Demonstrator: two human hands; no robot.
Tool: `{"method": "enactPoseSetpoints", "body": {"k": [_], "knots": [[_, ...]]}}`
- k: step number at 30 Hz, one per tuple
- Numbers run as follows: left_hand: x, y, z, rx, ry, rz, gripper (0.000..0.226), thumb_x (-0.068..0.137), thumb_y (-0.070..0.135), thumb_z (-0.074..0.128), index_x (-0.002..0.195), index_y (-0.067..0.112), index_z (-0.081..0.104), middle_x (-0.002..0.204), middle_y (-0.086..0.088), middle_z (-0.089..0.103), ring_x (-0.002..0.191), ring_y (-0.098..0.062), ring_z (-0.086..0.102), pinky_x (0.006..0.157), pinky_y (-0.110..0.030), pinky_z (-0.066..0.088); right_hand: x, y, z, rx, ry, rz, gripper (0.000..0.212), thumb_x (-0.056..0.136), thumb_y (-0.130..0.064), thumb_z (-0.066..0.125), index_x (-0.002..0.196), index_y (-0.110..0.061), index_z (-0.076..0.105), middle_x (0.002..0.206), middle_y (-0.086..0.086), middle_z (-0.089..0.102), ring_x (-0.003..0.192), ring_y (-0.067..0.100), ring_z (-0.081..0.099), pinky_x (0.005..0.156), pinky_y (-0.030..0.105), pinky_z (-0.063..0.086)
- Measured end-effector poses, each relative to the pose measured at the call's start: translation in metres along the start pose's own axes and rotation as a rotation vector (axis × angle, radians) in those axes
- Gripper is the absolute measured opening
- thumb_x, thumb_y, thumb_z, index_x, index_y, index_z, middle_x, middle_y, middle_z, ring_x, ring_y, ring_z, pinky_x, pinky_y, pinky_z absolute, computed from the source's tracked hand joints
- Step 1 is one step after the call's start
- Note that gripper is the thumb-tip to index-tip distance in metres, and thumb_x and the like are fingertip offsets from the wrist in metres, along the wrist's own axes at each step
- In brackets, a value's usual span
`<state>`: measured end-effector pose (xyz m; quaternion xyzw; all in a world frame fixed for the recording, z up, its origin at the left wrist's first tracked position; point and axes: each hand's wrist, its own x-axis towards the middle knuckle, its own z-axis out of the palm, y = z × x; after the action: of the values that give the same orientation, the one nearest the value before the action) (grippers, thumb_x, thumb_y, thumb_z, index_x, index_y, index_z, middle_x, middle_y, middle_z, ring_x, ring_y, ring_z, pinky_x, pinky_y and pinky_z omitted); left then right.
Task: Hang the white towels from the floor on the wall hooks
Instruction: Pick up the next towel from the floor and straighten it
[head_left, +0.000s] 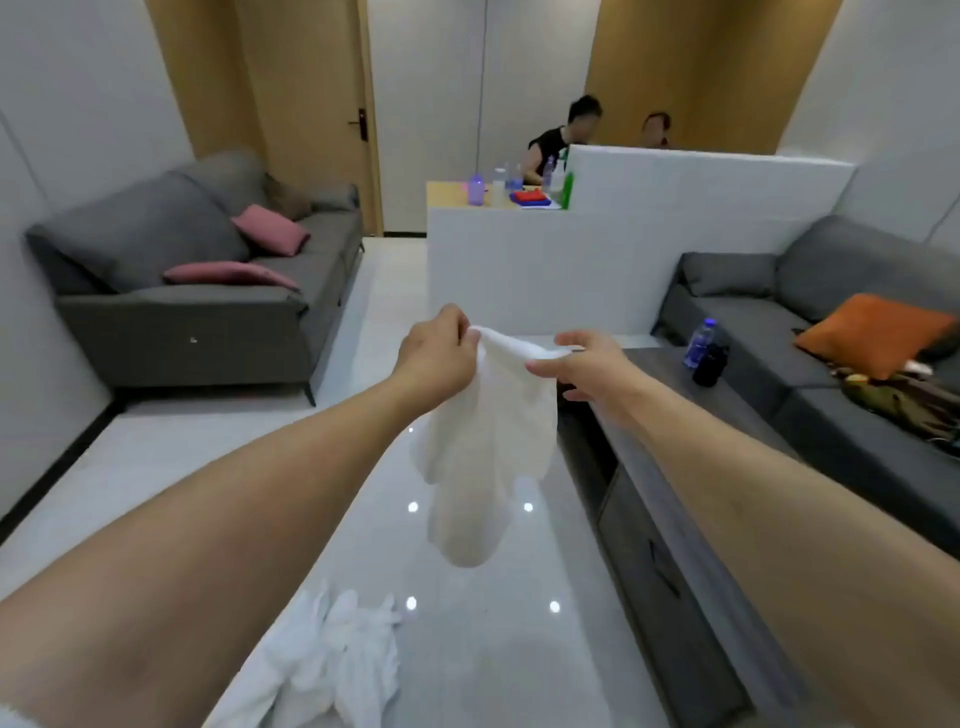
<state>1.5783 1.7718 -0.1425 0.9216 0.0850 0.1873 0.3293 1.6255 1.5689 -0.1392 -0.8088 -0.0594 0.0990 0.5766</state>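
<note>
Both hands (511, 353) pinch white towel (483, 452) (top edge); it hangs lengthwise down.

A white towel (485, 441) hangs in the air above the glossy pale floor (493, 639), held up by its top edge. That edge is bunched and stretched between two pinch points, and the cloth below droops in soft, uneven folds that narrow to a rounded lower end, clear of the floor. More white towels (332, 660) lie in a crumpled, loosely piled heap on the floor, below the hanging towel and to its left, with wrinkled corners sticking up. The heap and the hanging towel are apart.
</note>
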Motion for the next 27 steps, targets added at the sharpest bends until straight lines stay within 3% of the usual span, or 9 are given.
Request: {"method": "enactPoseSetpoints", "body": {"k": [5,7,12,17,19,21,25,27], "knots": [[0.019,0.107,0.036,-0.135,-0.03,0.163,0.016,0.1,0.037,0.04,0.1,0.024,0.05,0.087,0.002,0.057,0.083,-0.022,0.055,0.075,-0.038,0.047,-0.021,0.026,-0.079,0.155,0.166,0.039,0.073,0.071,-0.021,0.084,0.134,-0.015,0.048,0.125,0.008,0.058,0.104,0.023,0.06,0.07,0.033,0.048],[0.027,0.136,0.056,-0.177,-0.069,0.21,0.013,0.101,0.036,0.041,0.1,0.026,0.05,0.086,0.003,0.057,0.083,-0.02,0.055,0.074,-0.036,0.046,-0.025,0.04,-0.107,0.175,0.214,0.071,0.065,0.074,-0.02,0.082,0.131,-0.014,0.05,0.122,0.007,0.06,0.103,0.024,0.06,0.075,0.037,0.049],[0.049,0.191,0.118,-0.249,-0.151,0.264,0.009,0.101,0.035,0.043,0.097,0.032,0.051,0.088,0.003,0.057,0.078,-0.013,0.053,0.063,-0.03,0.039,-0.025,0.078,-0.172,0.12,0.254,0.199,0.026,0.078,-0.02,0.08,0.101,-0.014,0.07,0.101,0.004,0.073,0.092,0.021,0.067,0.085,0.04,0.054],[0.088,0.24,0.191,-0.252,-0.22,0.293,0.012,0.099,0.034,0.044,0.095,0.029,0.054,0.087,0.005,0.057,0.079,-0.016,0.053,0.07,-0.033,0.041,-0.003,0.107,-0.238,0.302,0.436,0.283,0.009,0.089,-0.01,0.069,0.096,-0.006,0.072,0.081,0.008,0.074,0.069,0.018,0.068,0.063,0.031,0.059],[0.11,0.26,0.221,-0.192,-0.245,0.298,0.011,0.095,0.032,0.047,0.092,0.028,0.057,0.089,0.003,0.059,0.081,-0.019,0.054,0.068,-0.031,0.04,0.009,0.112,-0.268,0.344,0.516,0.282,0.011,0.092,-0.01,0.064,0.097,-0.005,0.072,0.084,0.016,0.07,0.071,0.023,0.063,0.069,0.038,0.061],[0.131,0.279,0.251,-0.124,-0.289,0.302,0.011,0.087,0.026,0.051,0.094,0.029,0.059,0.096,0.002,0.063,0.086,-0.02,0.055,0.069,-0.03,0.041,0.024,0.111,-0.299,0.391,0.521,0.261,0.015,0.093,-0.012,0.06,0.102,-0.009,0.072,0.094,0.013,0.072,0.081,0.026,0.067,0.072,0.043,0.061],[0.162,0.316,0.31,-0.201,-0.619,0.489,0.059,0.076,0.008,0.063,0.129,0.033,0.055,0.131,0.006,0.056,0.115,-0.016,0.054,0.086,-0.024,0.044,0.066,0.1,-0.357,0.306,0.486,0.225,0.014,0.095,-0.016,0.061,0.102,-0.014,0.072,0.102,0.012,0.073,0.095,0.025,0.069,0.09,0.043,0.056],[0.173,0.334,0.337,-0.178,-0.817,0.607,0.07,0.074,0.008,0.071,0.137,0.033,0.051,0.137,0.009,0.053,0.121,-0.012,0.052,0.096,-0.025,0.045,0.089,0.097,-0.379,0.209,0.439,0.221,0.015,0.095,-0.018,0.061,0.1,-0.01,0.072,0.099,0.016,0.072,0.089,0.025,0.068,0.085,0.039,0.055]]}}
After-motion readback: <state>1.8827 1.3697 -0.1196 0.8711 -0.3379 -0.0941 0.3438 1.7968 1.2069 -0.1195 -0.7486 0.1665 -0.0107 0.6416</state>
